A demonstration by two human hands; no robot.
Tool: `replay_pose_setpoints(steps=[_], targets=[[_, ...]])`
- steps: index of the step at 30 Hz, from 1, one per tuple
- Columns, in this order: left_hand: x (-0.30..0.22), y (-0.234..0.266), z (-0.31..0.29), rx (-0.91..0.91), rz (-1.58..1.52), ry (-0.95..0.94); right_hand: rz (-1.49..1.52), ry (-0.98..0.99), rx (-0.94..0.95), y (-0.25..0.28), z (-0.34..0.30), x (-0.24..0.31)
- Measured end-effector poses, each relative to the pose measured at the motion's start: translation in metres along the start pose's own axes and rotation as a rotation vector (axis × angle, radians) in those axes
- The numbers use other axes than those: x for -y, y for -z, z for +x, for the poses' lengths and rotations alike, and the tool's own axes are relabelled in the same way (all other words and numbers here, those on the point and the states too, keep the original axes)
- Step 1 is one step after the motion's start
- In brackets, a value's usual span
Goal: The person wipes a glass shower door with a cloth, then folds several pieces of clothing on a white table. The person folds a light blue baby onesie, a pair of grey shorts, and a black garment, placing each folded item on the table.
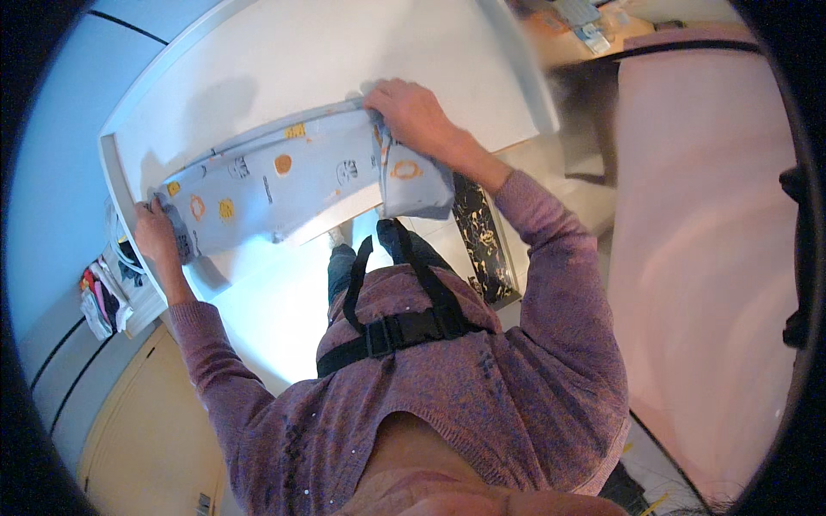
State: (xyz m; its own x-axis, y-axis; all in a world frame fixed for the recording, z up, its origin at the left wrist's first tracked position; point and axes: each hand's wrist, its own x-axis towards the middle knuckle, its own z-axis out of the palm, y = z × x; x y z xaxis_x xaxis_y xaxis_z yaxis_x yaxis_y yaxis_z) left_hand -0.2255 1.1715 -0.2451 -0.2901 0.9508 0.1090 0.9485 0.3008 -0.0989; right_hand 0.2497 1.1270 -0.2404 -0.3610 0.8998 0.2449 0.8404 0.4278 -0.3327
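A pale grey-blue cloth [284, 176] printed with small orange and yellow animal figures lies in a long folded strip along the near side of a white table. Its left end is gripped by my left hand [157, 232], fingers curled over the edge. At the far right part of the strip, my right hand [411, 116] is closed on the upper edge. Below that hand, a folded-over end of the cloth [417, 181] hangs past the table's near edge.
The white table [370, 47] has a raised rim. A pink-covered surface [701, 215] stands at the right. A black box with gold marks [482, 236] is below the table. Small items [594, 34] sit on a far-right surface; several hanging cloths [103, 297] are at the left.
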Motion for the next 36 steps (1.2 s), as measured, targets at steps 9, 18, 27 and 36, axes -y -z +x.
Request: replay_pose_setpoints(steps=[9, 18, 27, 36], targets=[[-0.025, -0.009, 0.001, -0.182, -0.042, 0.176, 0.005, -0.075, -0.268, 0.025, 0.094, -0.112], [-0.020, -0.018, 0.003, -0.183, -0.051, 0.188, 0.094, 0.159, -0.263, 0.023, -0.018, -0.023], [-0.018, -0.019, 0.002, -0.224, 0.005, 0.158, -0.019, -0.028, -0.263, 0.034, -0.027, -0.056], [-0.017, -0.024, 0.004, -0.245, -0.027, 0.132, -0.053, -0.014, -0.298, 0.027, -0.012, -0.071]])
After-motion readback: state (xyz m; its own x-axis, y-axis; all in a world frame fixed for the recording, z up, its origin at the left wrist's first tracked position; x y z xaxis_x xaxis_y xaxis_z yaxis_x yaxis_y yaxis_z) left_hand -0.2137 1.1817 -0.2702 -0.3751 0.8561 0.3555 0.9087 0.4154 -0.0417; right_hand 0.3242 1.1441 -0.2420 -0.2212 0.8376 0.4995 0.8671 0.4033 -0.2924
